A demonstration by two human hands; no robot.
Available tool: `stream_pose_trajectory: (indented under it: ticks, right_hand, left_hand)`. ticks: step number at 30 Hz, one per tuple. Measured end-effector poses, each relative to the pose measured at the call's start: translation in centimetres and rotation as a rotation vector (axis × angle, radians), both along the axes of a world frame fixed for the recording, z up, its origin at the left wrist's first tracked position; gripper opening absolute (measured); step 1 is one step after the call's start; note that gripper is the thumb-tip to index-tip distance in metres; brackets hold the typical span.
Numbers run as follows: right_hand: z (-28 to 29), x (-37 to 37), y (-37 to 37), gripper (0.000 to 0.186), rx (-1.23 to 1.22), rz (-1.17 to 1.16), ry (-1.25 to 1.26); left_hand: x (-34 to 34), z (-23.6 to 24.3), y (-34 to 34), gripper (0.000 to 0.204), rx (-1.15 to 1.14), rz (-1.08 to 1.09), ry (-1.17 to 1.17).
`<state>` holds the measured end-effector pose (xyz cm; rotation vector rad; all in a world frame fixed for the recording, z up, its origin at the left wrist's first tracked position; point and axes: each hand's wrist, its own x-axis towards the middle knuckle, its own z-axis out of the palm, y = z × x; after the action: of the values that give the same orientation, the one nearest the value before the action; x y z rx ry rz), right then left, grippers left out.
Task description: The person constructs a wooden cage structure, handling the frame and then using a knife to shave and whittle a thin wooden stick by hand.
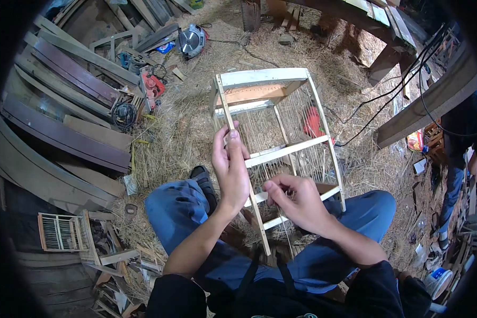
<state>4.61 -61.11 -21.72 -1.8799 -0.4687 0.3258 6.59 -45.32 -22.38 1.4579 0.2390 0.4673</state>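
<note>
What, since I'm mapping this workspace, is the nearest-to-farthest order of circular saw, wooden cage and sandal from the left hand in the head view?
1. Wooden cage: held by the left hand.
2. Sandal: lower left.
3. Circular saw: upper left, across the floor.

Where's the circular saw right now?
In the head view, the circular saw is on the littered floor at top, left of centre, beyond the wooden frame, just right of a blue packet and farther out than the red power tool.

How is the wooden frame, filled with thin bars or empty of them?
At least partly filled: thin bars show within the wooden frame.
</note>
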Motion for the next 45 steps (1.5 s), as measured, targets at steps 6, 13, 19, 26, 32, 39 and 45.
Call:
stream_pose_trajectory:
  ticks: [6,13,19,26,32,39,45]
  right_hand:
    - [-1.0,0.6,0.3,0.031,0.129,-0.046,0.118]
    - [-1.1,0.4,-0.1,0.031,0.108,-0.019,0.159]
    - [-0.6,0.1,0.1,0.027,0.025,0.005,0.02]
    - [-0.6,0.1,-0.1,0.024,0.009,0.006,-0.004]
    - [-0.9,0.2,-0.2,0.028,-0.035,-0.005,-0.035]
    - [-0.9,1.2,0.0,0.025,-0.057,-0.01,0.03]
    - [-1.9,1.6,1.5,0.024,-0.133,-0.109,-0.133]
  left_hand:
    - [-0.8,-0.4,-0.7,0.037,0.005,-0.033,0.024]
    - [-0.7,-0.4,-0.9,0.036,-0.013,-0.058,0.041]
    - [-0.3,-0.5,-0.2,0.035,0.012,-0.023,0.016]
    - [-0.6,-0.4,-0.7,0.033,0.038,-0.009,0.058]
    - [-0.7,-0.4,-0.9,0.032,0.03,-0.015,0.05]
    - [-0.9,-0.5,-0.7,0.03,-0.087,-0.086,0.118]
    - [0.4,-3.0,-0.4,0.027,-0.098,-0.023,0.128]
